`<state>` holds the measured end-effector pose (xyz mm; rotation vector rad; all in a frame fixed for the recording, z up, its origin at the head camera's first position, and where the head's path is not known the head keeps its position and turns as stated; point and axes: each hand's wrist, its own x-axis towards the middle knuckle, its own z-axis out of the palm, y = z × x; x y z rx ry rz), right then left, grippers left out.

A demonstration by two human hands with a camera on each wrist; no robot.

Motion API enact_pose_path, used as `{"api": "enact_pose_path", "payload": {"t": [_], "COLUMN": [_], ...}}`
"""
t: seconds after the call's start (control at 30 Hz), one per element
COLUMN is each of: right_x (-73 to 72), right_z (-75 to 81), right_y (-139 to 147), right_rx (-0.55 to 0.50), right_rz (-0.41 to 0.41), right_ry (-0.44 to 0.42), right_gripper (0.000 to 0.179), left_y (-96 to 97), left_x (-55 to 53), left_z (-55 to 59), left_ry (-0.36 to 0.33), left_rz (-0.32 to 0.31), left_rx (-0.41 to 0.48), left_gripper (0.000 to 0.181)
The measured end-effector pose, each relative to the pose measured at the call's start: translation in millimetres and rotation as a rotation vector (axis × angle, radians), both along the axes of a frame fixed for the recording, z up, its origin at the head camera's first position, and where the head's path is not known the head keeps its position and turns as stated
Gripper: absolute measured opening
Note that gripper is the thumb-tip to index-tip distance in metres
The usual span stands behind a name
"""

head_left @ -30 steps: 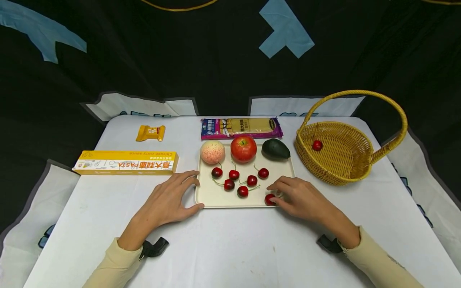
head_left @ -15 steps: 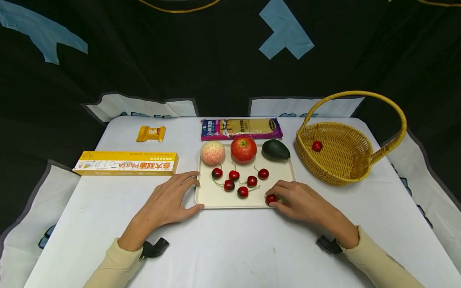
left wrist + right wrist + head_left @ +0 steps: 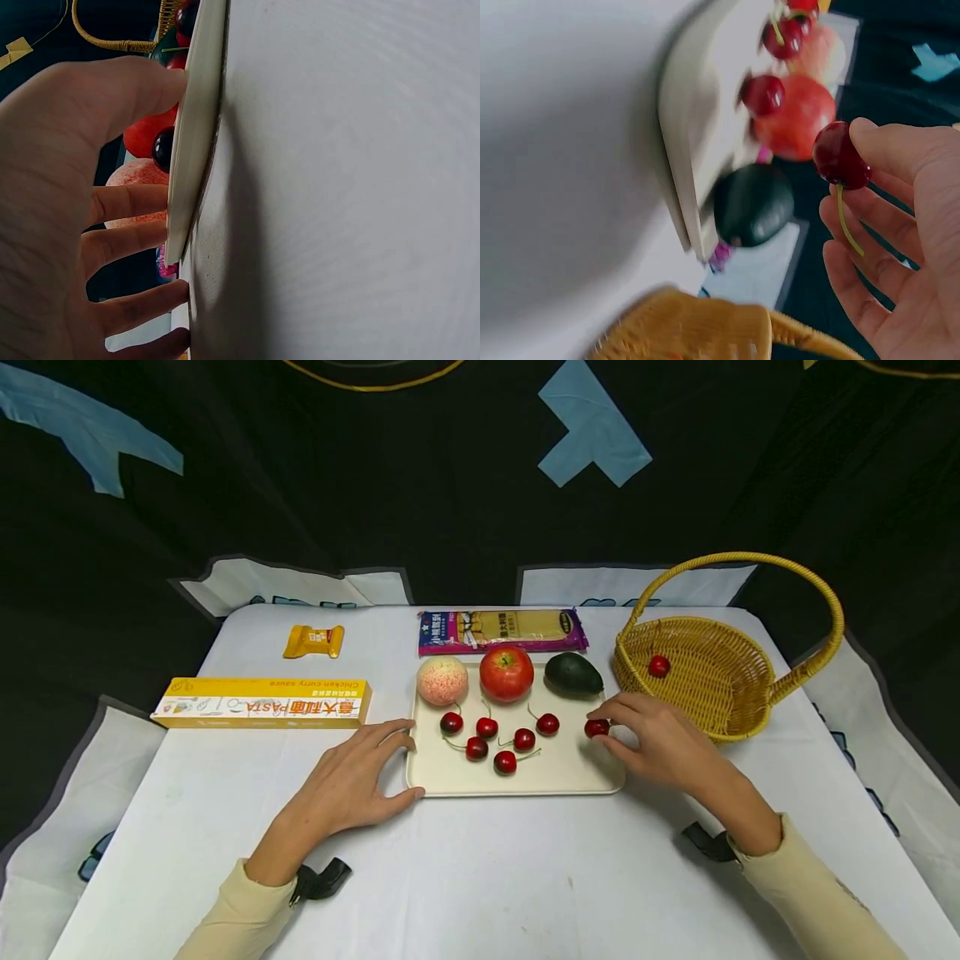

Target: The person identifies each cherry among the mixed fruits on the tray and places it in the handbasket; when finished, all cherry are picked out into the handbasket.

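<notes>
My right hand (image 3: 663,739) pinches a dark red cherry (image 3: 597,727) between thumb and fingertips, above the right side of a cream tray (image 3: 450,781). In the right wrist view the held cherry (image 3: 841,154) hangs clear of the tray with its green stem down. The left hand (image 3: 348,777) rests at the tray's left edge, thumb at the near corner, fingers fairly straight along the side. On the tray lie several stemmed cherries (image 3: 524,740), a speckled peach (image 3: 442,681), a red apple (image 3: 507,674) and a dark green avocado (image 3: 573,675).
A wicker basket (image 3: 708,677) with a tall handle stands right of the tray, one cherry (image 3: 659,666) inside. Behind the tray lies a pasta packet (image 3: 502,631). To the left are a yellow pasta box (image 3: 262,702) and a small orange wrapped snack (image 3: 314,642).
My right hand took hold of the cherry at the tray's near right corner, lifted it, and moved it right and away from me. The left hand has stayed put.
</notes>
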<state>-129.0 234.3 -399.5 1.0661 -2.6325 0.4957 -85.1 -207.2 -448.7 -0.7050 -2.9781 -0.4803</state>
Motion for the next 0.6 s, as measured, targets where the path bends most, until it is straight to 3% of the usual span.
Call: {"api": "enact_pose_path", "payload": {"t": [0.1,0.27,0.37,0.6], "right_x": [-4.7,-13.9,-19.6,-25.1], "right_z": [6.2,11.8,11.1,5.4], "right_y": [9.6,28.9,41.5,63.0], "right_rx": [-0.025,-0.040,-0.061,-0.068], "right_rz": [-0.034,-0.158,-0.228,-0.305], "right_ry": [0.020,0.016,0.017,0.055], "right_gripper": [0.032,0.033,0.032,0.034], "left_y": [-0.2,-0.3,-0.4,0.2], "left_x": [0.1,0.3,0.4,0.0], "left_z": [0.0,-0.4,-0.8,-0.8], "left_ry": [0.001,0.004,0.006,0.004], "left_rz": [-0.003,-0.005,-0.007,-0.008], "left_rx": [0.000,-0.002,-0.003,-0.005], "left_gripper": [0.055,0.056,0.057,0.058]}}
